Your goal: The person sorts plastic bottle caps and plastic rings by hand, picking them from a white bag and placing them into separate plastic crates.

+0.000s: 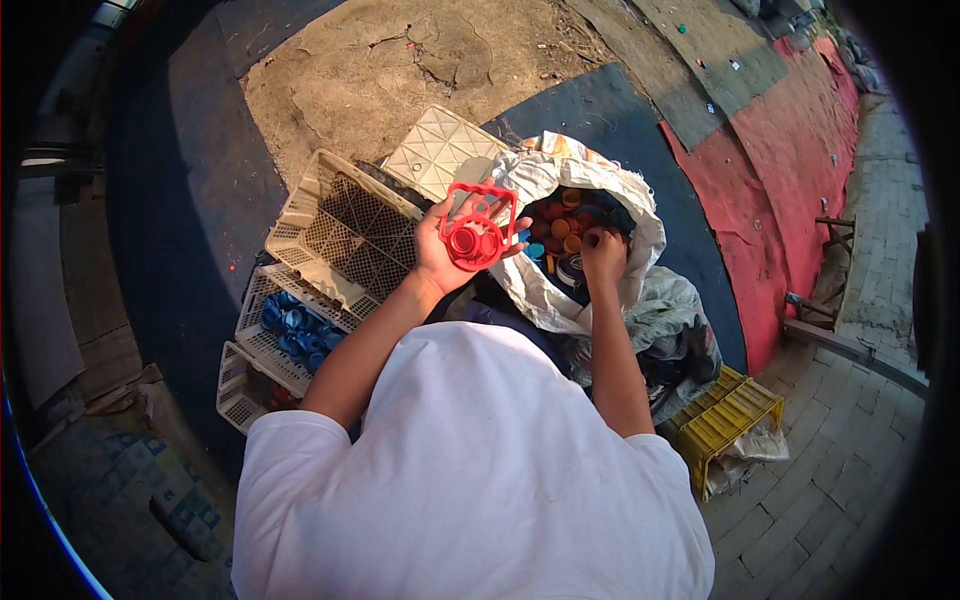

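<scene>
My left hand (436,252) is turned palm up and holds a red plastic bottle handle (510,212) with red bottle caps (466,241) lying in its ring. My right hand (604,258) reaches into the open mouth of a white woven sack (648,214). Its fingers are curled down among loose caps, and what they grip, if anything, is hidden. Inside the sack lie orange caps (572,243), blue and dark red ones, and a round black-and-white piece beside my right hand.
Left of the sack stand a beige plastic crate (345,240), a white crate (255,300) of blue caps (300,330), and another crate in front. An upturned crate (445,150) lies behind. A grey bag (670,310) and yellow crate (725,415) sit at right.
</scene>
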Demonstrator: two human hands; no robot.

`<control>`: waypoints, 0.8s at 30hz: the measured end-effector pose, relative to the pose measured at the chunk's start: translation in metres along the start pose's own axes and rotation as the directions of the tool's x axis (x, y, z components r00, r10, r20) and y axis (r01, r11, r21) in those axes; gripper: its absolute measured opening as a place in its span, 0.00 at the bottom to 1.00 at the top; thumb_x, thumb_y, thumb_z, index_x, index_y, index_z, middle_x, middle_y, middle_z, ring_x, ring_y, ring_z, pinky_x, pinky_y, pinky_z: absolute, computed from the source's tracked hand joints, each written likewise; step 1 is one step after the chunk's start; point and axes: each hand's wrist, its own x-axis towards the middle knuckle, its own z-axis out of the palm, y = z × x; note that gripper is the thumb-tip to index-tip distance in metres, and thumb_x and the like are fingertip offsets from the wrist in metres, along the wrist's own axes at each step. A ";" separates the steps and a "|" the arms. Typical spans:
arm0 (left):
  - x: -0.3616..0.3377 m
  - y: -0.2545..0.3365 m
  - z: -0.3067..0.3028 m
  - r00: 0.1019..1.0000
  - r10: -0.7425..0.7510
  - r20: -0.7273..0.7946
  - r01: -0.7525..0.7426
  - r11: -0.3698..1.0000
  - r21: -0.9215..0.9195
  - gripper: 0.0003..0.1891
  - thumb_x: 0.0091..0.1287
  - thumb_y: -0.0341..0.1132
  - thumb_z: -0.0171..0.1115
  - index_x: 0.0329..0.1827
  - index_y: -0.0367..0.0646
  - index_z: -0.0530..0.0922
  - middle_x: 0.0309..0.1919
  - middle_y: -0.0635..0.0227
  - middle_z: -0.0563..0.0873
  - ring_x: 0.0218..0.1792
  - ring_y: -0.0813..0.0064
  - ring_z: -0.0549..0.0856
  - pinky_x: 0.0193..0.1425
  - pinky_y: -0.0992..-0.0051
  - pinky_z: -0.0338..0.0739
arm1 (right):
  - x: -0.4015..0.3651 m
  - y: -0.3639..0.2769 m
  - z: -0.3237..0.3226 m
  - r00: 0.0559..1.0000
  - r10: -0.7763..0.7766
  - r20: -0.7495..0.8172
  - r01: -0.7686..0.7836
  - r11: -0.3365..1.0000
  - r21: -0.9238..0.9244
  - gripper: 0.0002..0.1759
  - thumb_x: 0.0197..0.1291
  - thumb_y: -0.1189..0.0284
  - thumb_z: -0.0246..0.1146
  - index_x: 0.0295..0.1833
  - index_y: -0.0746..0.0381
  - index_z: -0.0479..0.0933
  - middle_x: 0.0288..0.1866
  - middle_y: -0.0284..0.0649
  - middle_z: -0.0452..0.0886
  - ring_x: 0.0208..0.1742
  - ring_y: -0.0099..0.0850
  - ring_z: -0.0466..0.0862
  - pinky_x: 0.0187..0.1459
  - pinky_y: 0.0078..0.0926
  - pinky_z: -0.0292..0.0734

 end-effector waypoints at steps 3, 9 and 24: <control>0.000 0.000 -0.001 1.000 0.000 0.003 0.000 1.000 -0.015 0.40 0.70 0.62 0.58 0.81 0.52 0.63 0.76 0.57 0.71 0.73 0.35 0.72 0.69 0.37 0.74 | 0.004 -0.010 -0.009 0.999 0.024 0.045 -0.024 1.000 0.003 0.07 0.59 0.64 0.71 0.39 0.54 0.89 0.44 0.42 0.86 0.49 0.47 0.85 0.52 0.45 0.83; 0.001 -0.003 0.001 1.000 -0.011 0.004 0.011 1.000 -0.028 0.40 0.70 0.62 0.58 0.80 0.52 0.64 0.76 0.57 0.71 0.73 0.34 0.72 0.69 0.36 0.73 | 0.009 -0.006 0.000 0.999 0.030 0.036 -0.030 0.999 -0.011 0.11 0.56 0.61 0.74 0.41 0.55 0.90 0.43 0.42 0.86 0.52 0.46 0.84 0.53 0.44 0.82; -0.001 -0.002 0.013 0.998 0.060 -0.019 -0.060 0.998 0.007 0.40 0.71 0.59 0.51 0.83 0.52 0.59 0.75 0.56 0.72 0.71 0.51 0.77 0.72 0.44 0.73 | -0.022 -0.159 -0.136 0.765 -0.627 -0.146 0.571 0.557 0.603 0.12 0.49 0.73 0.73 0.40 0.60 0.82 0.52 0.40 0.82 0.54 0.42 0.79 0.55 0.37 0.74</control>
